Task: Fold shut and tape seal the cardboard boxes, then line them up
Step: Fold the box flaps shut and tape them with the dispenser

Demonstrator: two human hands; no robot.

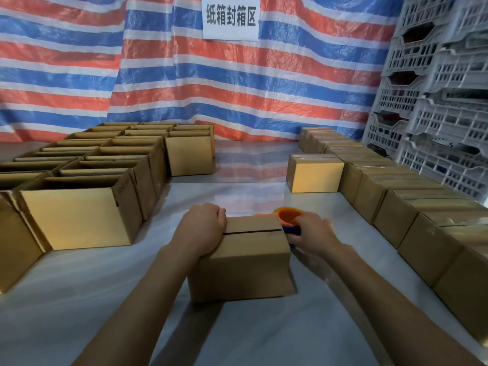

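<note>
A small cardboard box [248, 257] stands in front of me on the white table, its top flaps folded down with a dark seam between them. My left hand [202, 228] grips the box's left top edge, fingers curled over it. At the box's right end my right hand [314, 232] holds an orange and blue tape dispenser [289, 217], its roll just past the far right corner. No tape shows on the seam.
Several open-topped boxes [79, 215] fill the left side in rows. A line of taped boxes [390, 204] runs along the right edge, with one more [313, 174] beside it. Grey plastic crates [435, 101] are stacked at the far right. A striped tarp hangs behind.
</note>
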